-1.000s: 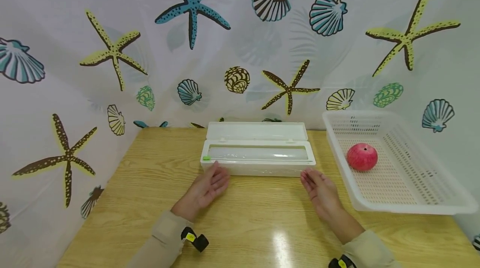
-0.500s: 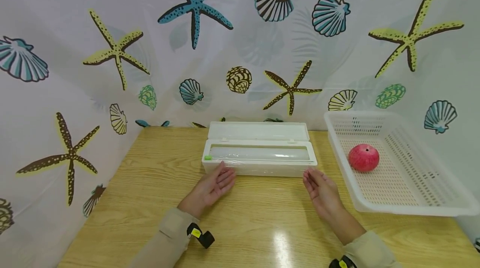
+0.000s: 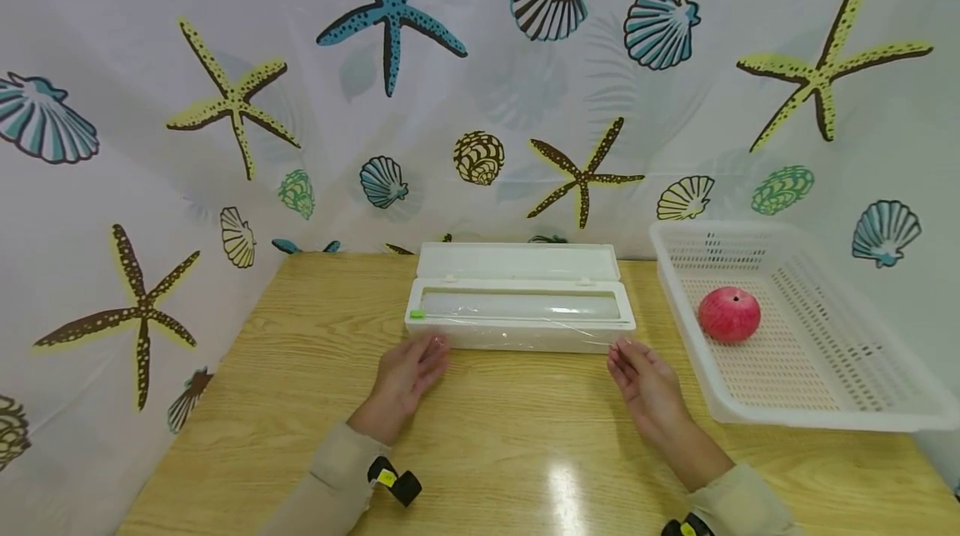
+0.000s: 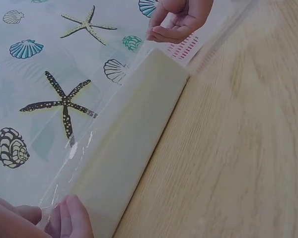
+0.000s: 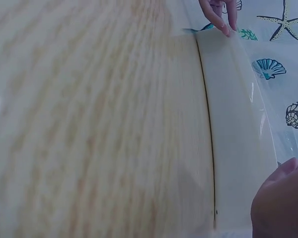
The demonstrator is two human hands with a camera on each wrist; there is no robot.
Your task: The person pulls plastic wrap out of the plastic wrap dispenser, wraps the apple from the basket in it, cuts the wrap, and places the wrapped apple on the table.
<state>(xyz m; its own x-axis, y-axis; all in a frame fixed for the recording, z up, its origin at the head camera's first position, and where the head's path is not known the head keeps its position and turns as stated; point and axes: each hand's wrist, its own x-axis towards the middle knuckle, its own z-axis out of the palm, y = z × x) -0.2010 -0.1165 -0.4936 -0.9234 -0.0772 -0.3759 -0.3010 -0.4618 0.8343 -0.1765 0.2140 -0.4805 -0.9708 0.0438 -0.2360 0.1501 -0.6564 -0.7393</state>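
A white cling film dispenser (image 3: 517, 339) stands on the table with its lid raised and a roll inside. Clear cling film (image 4: 84, 144) is drawn over its front edge, showing as glossy creases. My left hand (image 3: 405, 382) is at the dispenser's front left corner and pinches the film's edge; creases run into its fingers in the left wrist view. At the front right corner my right hand (image 3: 651, 390) pinches the film's other end between thumb and fingers. The film's free edge is hard to make out in the head view.
A white perforated plastic basket (image 3: 825, 418) stands to the right, close to my right hand. Inside it lies a round red fruit (image 3: 729, 314). Behind the wooden table (image 3: 495, 453) hangs a cloth (image 3: 480, 86) printed with starfish and shells.
My left hand moved right along the dispenser's front, then back left to the corner, its fingers closing on the film. My right hand has stayed nearly still.
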